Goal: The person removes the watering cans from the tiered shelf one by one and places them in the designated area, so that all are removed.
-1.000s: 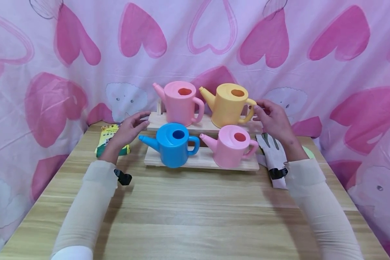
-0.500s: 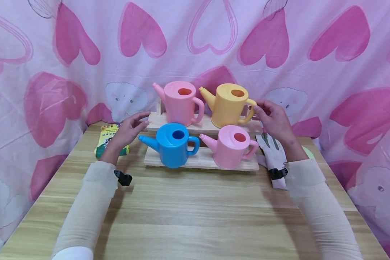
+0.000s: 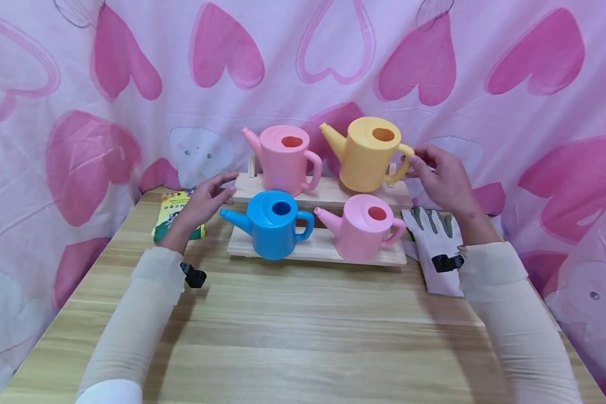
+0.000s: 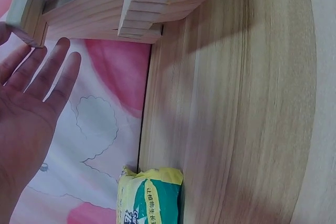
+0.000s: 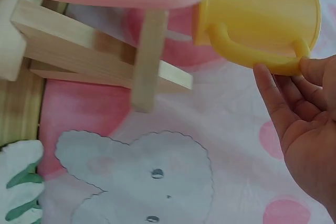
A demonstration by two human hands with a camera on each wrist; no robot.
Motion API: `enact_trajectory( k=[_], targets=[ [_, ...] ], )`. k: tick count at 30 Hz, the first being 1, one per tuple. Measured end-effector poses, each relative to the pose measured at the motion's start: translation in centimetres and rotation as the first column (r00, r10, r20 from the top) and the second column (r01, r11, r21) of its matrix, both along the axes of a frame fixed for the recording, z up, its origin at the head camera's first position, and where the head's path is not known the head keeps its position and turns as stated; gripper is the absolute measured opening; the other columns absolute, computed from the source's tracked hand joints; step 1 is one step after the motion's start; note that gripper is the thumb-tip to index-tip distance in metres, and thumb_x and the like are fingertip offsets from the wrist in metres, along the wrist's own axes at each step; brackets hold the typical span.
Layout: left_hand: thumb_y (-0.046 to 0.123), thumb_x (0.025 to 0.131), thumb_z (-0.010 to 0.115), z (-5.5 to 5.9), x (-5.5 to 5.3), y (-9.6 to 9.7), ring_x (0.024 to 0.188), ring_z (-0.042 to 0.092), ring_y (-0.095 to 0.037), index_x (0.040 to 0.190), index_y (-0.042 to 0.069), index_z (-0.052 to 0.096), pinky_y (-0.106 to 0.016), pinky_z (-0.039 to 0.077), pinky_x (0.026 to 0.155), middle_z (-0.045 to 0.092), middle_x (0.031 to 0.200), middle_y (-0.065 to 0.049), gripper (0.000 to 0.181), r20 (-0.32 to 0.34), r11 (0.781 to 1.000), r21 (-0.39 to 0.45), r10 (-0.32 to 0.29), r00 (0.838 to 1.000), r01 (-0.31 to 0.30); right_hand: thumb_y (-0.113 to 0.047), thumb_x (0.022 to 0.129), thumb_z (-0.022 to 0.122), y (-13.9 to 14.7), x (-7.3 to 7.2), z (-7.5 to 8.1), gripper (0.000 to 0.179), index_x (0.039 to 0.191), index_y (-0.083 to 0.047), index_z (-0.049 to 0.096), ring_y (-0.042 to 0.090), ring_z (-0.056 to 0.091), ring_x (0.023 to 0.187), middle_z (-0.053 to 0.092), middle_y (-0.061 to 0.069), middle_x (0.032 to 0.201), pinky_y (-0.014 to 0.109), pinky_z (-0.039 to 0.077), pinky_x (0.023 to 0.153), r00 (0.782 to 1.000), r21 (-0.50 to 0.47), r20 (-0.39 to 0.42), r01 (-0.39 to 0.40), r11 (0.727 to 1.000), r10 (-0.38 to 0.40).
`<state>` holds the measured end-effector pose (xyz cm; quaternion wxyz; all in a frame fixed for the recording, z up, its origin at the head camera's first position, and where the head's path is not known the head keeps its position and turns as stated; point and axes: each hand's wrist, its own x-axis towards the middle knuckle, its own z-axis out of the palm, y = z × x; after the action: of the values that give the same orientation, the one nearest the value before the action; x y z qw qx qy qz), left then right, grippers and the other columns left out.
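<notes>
My right hand [image 3: 445,180] pinches the handle of the yellow watering can [image 3: 366,154] between thumb and fingers. The can hangs just above the upper tier of a wooden two-tier stand [image 3: 328,188], its spout pointing left. Beside it on that tier stands a pink watering can [image 3: 283,163]. A blue watering can [image 3: 272,227] and a second pink one [image 3: 361,230] occupy the lower tier. My left hand [image 3: 202,202] is at the upper tier's left end. In the left wrist view its fingers [image 4: 58,69] are straight and touch or nearly touch the wood.
Left of the stand lies a yellow and green printed bag [image 3: 171,210]. White gloves [image 3: 434,247] with green markings lie to its right. A pink curtain [image 3: 328,62] with hearts hangs behind the wooden table [image 3: 303,325].
My right hand has raised the yellow watering can off the upper tier and shifted it slightly right. The left hand stays at the stand's end.
</notes>
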<state>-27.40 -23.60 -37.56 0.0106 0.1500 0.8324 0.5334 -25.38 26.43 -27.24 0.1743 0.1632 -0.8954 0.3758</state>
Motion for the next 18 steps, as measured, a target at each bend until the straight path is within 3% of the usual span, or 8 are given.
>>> enact_trajectory(
  k=[6, 10, 14, 18],
  targets=[
    [0.033, 0.109, 0.053, 0.2, -0.1, 0.2, 0.119, 0.062, -0.043, 0.161, 0.013, 0.036, -0.055, 0.047, 0.106, 0.039, 0.160, -0.015, 0.057, 0.016, 1.000, 0.001, -0.005, 1.000, 0.005, -0.030, 0.106, 0.057, 0.5, 1.3, 1.3, 0.038, 0.133, -0.002, 0.063, 0.017, 0.067, 0.103, 0.065, 0.010, 0.118, 0.017, 0.054, 0.086, 0.999, -0.049, -0.040, 0.032, 0.998, -0.034],
    [0.035, 0.109, 0.053, 0.1, -0.1, 0.1, 0.118, 0.062, -0.041, 0.160, 0.014, 0.037, -0.052, 0.048, 0.105, 0.040, 0.160, -0.014, 0.058, 0.007, 1.000, 0.001, -0.007, 1.000, 0.007, -0.025, 0.106, 0.059, 0.6, 2.6, 2.2, 0.037, 0.134, -0.002, 0.063, 0.010, 0.066, 0.101, 0.064, 0.010, 0.119, 0.015, 0.054, 0.084, 0.998, -0.085, -0.060, 0.029, 0.996, -0.034],
    [0.038, 0.108, 0.054, 0.1, 0.0, 0.2, 0.117, 0.063, -0.040, 0.160, 0.015, 0.037, -0.053, 0.049, 0.104, 0.041, 0.159, -0.014, 0.059, 0.001, 1.000, -0.008, -0.001, 1.000, 0.001, -0.023, 0.106, 0.060, 0.4, 4.3, 2.8, 0.036, 0.135, -0.004, 0.063, 0.010, 0.065, 0.102, 0.064, 0.007, 0.120, 0.014, 0.053, 0.085, 0.996, -0.100, -0.081, 0.032, 0.994, -0.041],
    [0.040, 0.108, 0.054, 0.2, 0.1, 0.2, 0.116, 0.063, -0.041, 0.160, 0.016, 0.039, -0.054, 0.049, 0.104, 0.041, 0.159, -0.014, 0.059, 0.011, 1.000, -0.007, 0.012, 1.000, -0.012, -0.017, 0.105, 0.061, -0.1, 6.2, 3.4, 0.032, 0.134, -0.003, 0.065, 0.013, 0.066, 0.104, 0.064, 0.006, 0.120, 0.015, 0.054, 0.085, 0.993, -0.120, -0.117, -0.019, 0.993, 0.005]
  ],
)
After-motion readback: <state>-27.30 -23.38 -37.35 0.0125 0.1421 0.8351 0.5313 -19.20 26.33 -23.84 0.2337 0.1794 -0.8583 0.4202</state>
